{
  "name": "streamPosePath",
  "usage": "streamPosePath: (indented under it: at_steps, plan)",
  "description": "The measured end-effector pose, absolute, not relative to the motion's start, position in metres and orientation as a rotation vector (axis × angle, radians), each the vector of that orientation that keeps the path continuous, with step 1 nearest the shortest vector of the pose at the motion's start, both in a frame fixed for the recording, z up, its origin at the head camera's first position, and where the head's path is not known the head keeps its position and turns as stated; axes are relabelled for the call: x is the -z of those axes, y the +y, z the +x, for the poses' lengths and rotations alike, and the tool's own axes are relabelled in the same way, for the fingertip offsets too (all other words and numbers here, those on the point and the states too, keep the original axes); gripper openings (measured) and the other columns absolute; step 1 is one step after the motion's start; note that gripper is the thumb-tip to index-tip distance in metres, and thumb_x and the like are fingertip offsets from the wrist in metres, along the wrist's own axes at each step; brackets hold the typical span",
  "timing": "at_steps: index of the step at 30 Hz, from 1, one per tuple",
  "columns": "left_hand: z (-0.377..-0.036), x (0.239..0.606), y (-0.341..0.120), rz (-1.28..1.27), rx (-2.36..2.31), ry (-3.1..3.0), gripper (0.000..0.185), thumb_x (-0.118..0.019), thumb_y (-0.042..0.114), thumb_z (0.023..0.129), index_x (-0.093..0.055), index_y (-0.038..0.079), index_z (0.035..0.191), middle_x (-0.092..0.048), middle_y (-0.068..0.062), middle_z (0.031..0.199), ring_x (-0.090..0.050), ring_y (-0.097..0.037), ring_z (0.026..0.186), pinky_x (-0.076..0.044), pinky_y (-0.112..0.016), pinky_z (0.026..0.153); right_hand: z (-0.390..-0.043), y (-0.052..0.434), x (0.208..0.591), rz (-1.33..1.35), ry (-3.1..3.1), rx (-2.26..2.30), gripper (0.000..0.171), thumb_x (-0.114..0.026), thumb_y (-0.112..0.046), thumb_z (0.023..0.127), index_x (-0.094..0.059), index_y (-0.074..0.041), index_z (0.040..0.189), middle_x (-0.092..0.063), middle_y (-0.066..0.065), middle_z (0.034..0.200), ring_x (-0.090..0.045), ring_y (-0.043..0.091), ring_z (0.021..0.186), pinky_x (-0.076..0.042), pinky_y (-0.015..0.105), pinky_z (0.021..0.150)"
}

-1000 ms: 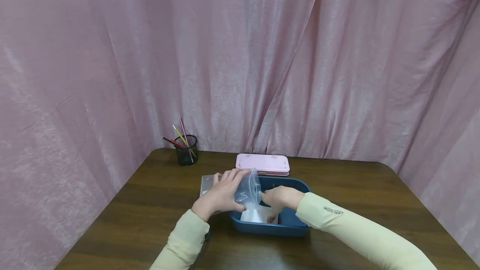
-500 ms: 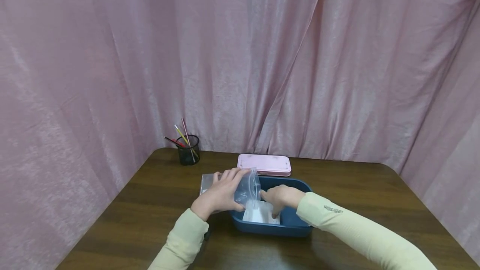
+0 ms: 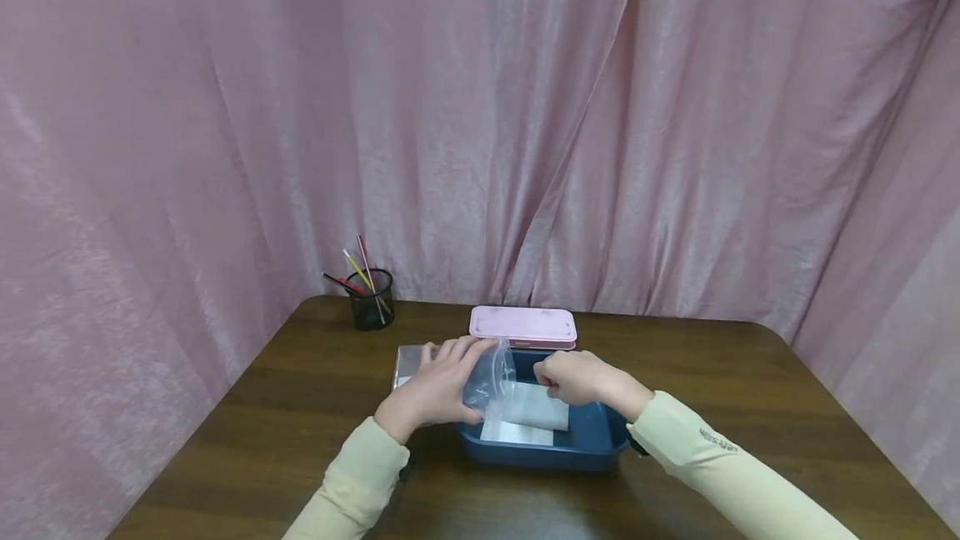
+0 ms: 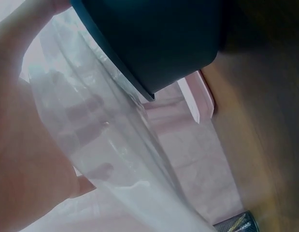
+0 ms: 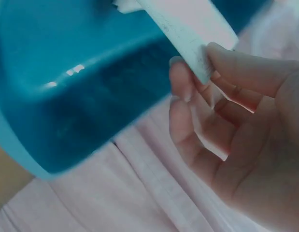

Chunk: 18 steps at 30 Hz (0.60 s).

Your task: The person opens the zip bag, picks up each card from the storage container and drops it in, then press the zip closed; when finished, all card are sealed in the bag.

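- While our left hand [image 3: 435, 390] grips a clear plastic bag [image 3: 487, 380] over the blue bin [image 3: 592, 450],
- our right hand [image 3: 577, 377] pinches a white packet [image 3: 536, 407] at its mouth.

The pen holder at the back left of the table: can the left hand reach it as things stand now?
Probably not at once. The left hand grips the clear plastic bag by the blue bin, so it is occupied. The table between it and the pen holder looks bare.

A curtained-off recording booth: pink satin curtains [image 3: 480, 115] enclose a dark wooden table [image 3: 750, 390] bearing a mesh pen cup [image 3: 372, 300].
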<state>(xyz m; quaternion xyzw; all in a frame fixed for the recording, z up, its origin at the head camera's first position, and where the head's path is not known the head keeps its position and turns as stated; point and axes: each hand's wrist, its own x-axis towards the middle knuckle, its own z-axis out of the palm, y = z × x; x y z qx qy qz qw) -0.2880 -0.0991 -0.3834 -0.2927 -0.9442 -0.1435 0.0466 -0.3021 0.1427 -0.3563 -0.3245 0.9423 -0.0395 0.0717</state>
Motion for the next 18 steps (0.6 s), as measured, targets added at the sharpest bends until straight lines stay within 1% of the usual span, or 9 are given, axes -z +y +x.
streamPosePath:
  at_steps: [3, 7, 9, 12, 15, 18]
  plan:
    - [-0.287, 0.384, -0.1, -0.894, 0.438, -2.88, 0.1, -0.086, 0.036, 0.069, -0.027, 0.025, 0.148, -0.037, -0.008, 0.149, -0.037, -0.032, 0.134, -0.022, -0.066, 0.107, -0.298, 0.147, 0.346, -0.977, 2.858, 0.174, 0.015, -0.066, -0.007, 0.088, -0.059, -0.013, 0.077, -0.046, -0.005, 0.067, -0.044, 0.01, 0.061, -0.033, 0.025, 0.054]
    - [-0.287, 0.386, -0.099, -0.915, 0.445, -2.86, 0.099, -0.086, 0.035, 0.069, -0.027, 0.025, 0.148, -0.037, -0.009, 0.148, -0.037, -0.032, 0.135, -0.023, -0.067, 0.106, -0.295, 0.158, 0.338, -0.986, 2.909, 0.263, 0.013, -0.066, -0.008, 0.089, -0.059, -0.014, 0.079, -0.048, -0.006, 0.066, -0.044, 0.008, 0.059, -0.034, 0.023, 0.053]
    - [-0.286, 0.388, -0.098, -0.926, 0.443, -2.849, 0.098, -0.085, 0.035, 0.069, -0.028, 0.025, 0.148, -0.037, -0.009, 0.148, -0.037, -0.032, 0.135, -0.024, -0.067, 0.105, -0.294, 0.165, 0.337, -0.976, 2.929, 0.333, 0.009, -0.066, -0.01, 0.089, -0.061, -0.014, 0.082, -0.05, -0.006, 0.065, -0.045, 0.006, 0.058, -0.035, 0.022, 0.052]
    - [-0.286, 0.39, -0.097, -0.927, 0.428, -2.844, 0.098, -0.084, 0.036, 0.07, -0.027, 0.025, 0.148, -0.038, -0.009, 0.147, -0.038, -0.032, 0.135, -0.024, -0.066, 0.105, -0.292, 0.174, 0.337, -0.946, 2.916, 0.467, 0.001, -0.064, -0.012, 0.091, -0.063, -0.012, 0.091, -0.053, -0.006, 0.062, -0.047, 0.004, 0.053, -0.037, 0.021, 0.049]
    - [-0.285, 0.39, -0.097, -0.927, 0.413, -2.851, 0.097, -0.084, 0.037, 0.07, -0.027, 0.025, 0.148, -0.037, -0.009, 0.148, -0.037, -0.032, 0.135, -0.024, -0.066, 0.106, -0.288, 0.18, 0.339, -0.912, 2.888, 0.595, 0.006, -0.062, -0.015, 0.093, -0.064, -0.011, 0.098, -0.054, -0.006, 0.058, -0.048, 0.004, 0.049, -0.039, 0.021, 0.047]
    - [-0.284, 0.39, -0.096, -0.929, 0.391, -2.868, 0.097, -0.084, 0.037, 0.071, -0.027, 0.025, 0.148, -0.036, -0.01, 0.149, -0.036, -0.033, 0.135, -0.023, -0.066, 0.107, -0.284, 0.185, 0.343, -0.895, 2.906, 0.671, 0.007, -0.062, -0.017, 0.093, -0.065, -0.012, 0.098, -0.052, -0.006, 0.055, -0.046, 0.004, 0.046, -0.038, 0.021, 0.046]
